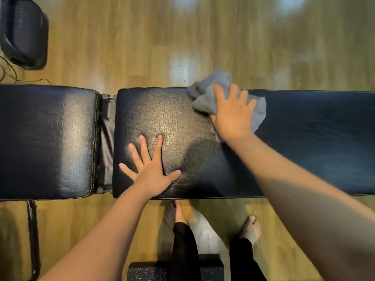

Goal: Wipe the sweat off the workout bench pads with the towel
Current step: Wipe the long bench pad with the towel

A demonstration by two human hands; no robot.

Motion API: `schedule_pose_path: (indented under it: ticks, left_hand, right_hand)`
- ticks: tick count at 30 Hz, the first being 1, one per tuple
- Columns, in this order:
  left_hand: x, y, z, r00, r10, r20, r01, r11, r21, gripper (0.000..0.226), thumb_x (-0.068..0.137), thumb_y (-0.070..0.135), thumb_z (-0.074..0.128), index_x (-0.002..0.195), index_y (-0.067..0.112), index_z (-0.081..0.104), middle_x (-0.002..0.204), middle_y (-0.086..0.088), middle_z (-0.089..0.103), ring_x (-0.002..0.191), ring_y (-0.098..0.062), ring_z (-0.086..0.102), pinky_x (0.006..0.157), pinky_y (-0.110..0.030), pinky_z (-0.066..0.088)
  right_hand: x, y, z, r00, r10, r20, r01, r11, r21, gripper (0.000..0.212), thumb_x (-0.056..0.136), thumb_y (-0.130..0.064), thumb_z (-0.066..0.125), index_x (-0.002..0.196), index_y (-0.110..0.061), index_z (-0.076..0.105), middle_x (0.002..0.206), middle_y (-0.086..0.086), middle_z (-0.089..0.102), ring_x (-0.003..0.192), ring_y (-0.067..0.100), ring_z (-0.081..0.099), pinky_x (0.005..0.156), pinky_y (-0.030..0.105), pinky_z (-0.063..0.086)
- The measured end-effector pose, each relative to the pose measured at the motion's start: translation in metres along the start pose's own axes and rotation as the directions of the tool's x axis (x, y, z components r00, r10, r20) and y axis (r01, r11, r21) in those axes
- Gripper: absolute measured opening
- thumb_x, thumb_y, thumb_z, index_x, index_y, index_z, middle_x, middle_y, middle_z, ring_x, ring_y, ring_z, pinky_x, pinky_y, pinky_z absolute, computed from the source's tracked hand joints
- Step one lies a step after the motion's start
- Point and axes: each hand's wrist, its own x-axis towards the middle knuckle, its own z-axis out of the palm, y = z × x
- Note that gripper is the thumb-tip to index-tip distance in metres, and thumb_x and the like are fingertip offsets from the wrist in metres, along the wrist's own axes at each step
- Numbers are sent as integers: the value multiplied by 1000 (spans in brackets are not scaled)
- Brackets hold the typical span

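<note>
Wood floor (142,47) under the black desk, long pad (304,138) at 3 o'clock, short pad (46,138) at 9. My right hand (233,114) lies flat, grip spread, pressing the grey towel (205,94) on the long pad's far edge, 12 o'clock. My left hand (151,165) is flat on the same pad, grip spread, empty.

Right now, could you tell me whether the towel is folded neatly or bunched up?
Bunched up: the grey towel lies crumpled in uneven folds under the flat right hand on the long bench pad.
</note>
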Motion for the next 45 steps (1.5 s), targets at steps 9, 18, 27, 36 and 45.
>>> schedule_pose_path:
  ticks: [9,18,27,36,45]
  left_hand:
    - [-2,5,-1,1000,-29,0,29,1000,5,115,79,67,65,145,54,-29,146,6,-56,134,-29,-52,106,-74,-16]
    - [-1,7,4,998,-45,-49,44,999,-11,117,77,64,70,144,58,-26,148,9,-52,138,-27,-48,107,-73,-16]
    - [0,4,9,992,-42,-117,41,999,-15,116,75,62,73,146,58,-19,155,10,-44,142,-25,-42,109,-71,-16]
    - [-24,105,61,972,22,-234,-71,977,-203,74,97,41,48,156,46,3,162,6,-31,146,-18,-35,107,-72,-21]
    - [-5,123,79,982,-146,-117,140,989,-55,88,93,66,38,149,46,-27,152,-1,-49,138,-29,-47,103,-76,-20]
  right_hand:
    - [-228,45,46,845,-534,-1,534,845,11,53,85,-29,49,138,-29,50,145,17,41,109,47,56,84,56,41]
    - [-88,58,29,894,-447,2,447,894,-12,86,59,-37,79,138,-34,46,135,15,46,96,35,46,77,47,34]
    - [10,30,3,999,36,-2,-36,997,70,64,83,-40,68,138,-33,35,135,12,41,115,36,41,85,50,34]
    - [-219,87,50,966,-256,-33,257,966,34,69,73,-26,72,138,-29,51,142,17,48,105,41,52,78,52,39]
    - [-142,118,41,969,-244,-45,244,970,-6,76,70,-34,75,138,-34,42,135,15,47,93,35,46,75,49,37]
